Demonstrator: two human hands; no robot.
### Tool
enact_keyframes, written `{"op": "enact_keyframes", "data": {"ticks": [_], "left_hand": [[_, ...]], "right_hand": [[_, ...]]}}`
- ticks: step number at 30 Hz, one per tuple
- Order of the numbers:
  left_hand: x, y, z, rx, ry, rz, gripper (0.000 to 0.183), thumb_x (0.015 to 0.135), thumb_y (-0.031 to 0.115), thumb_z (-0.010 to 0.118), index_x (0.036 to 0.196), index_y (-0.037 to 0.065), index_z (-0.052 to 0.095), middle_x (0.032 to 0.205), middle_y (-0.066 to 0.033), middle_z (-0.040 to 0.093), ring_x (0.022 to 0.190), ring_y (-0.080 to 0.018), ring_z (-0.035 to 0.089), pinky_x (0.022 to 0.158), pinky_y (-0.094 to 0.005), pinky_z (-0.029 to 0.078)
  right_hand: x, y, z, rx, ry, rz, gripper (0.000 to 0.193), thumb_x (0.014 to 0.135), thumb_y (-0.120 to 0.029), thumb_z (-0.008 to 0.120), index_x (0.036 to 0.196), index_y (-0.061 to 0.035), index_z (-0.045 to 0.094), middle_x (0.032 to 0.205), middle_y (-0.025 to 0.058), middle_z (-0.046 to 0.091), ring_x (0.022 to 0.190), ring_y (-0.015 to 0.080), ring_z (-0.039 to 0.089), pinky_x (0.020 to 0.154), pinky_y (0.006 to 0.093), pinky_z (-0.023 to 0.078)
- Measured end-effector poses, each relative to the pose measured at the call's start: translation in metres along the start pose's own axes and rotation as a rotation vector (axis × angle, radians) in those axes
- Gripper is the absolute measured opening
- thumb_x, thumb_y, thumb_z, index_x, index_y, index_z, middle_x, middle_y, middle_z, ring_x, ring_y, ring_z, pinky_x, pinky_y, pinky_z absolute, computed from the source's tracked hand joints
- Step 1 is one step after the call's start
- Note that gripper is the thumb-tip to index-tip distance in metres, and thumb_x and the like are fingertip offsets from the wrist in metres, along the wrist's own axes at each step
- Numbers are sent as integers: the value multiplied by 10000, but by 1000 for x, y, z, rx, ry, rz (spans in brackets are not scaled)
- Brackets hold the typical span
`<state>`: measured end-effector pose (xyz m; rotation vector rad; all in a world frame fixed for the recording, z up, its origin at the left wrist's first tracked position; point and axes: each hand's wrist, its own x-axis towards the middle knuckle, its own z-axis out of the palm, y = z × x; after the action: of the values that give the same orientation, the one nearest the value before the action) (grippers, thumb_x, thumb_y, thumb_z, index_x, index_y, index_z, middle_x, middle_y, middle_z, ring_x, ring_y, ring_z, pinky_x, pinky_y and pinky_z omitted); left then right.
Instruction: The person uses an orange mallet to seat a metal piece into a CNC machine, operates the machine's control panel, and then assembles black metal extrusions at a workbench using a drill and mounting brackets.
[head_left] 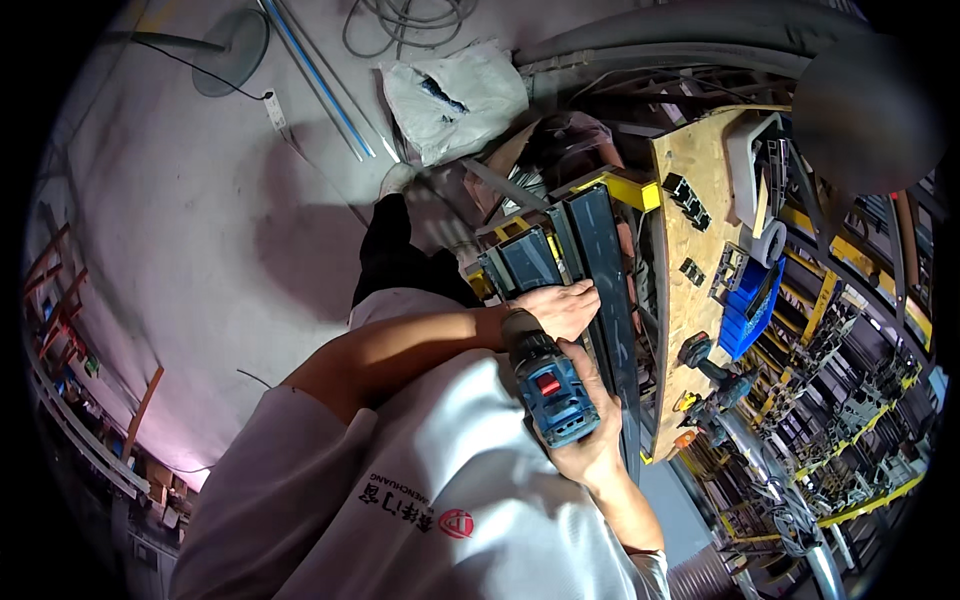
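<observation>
A blue-and-black cordless drill with a red button is gripped in my right hand, held in front of my white shirt. Its front end points toward my left wrist, where it overlaps the wrist in view. My left hand reaches across and lies on the dark grey metal profiles, fingers stretched over them. Beside it, a shorter dark profile rests on the yellow-edged stand. The drill hides part of my left wrist, and the tip of any bit does not show.
Right of the profiles, a plywood board carries black hardware pieces, a blue bin and other power tools. Racks of profiles stand farther right. A white sack, long strips and a cable lie on the floor.
</observation>
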<state>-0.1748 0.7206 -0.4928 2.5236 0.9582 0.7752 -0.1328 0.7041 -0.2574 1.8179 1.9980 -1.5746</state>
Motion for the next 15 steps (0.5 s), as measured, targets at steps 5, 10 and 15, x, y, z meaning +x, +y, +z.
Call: {"op": "enact_keyframes", "data": {"ticks": [5,10,15], "left_hand": [[0,0,6,54,70,3,348,841,239,598,996,-49,720,1017,-125,661,1095,-272,610,1110,-403,428],[1,-1,12,4,71,25,365,837,247,599,998,-57,720,1016,-143,664,1078,-288,617,1106,-433,434],[1,0,6,-75,22,5,434,847,243,594,1081,-100,720,1130,-198,689,1167,-328,620,1160,-477,409]], "right_hand": [[10,-4,-1,-32,-5,3,720,801,-49,807,1453,31,514,1118,129,756,979,192,735,907,322,564],[17,-10,-4,-14,-43,21,732,803,-50,800,1461,54,499,1135,155,752,1002,210,739,924,333,562],[24,-23,-7,-88,-104,15,792,791,-49,819,1490,68,465,1163,186,749,1057,242,747,956,343,562]]}}
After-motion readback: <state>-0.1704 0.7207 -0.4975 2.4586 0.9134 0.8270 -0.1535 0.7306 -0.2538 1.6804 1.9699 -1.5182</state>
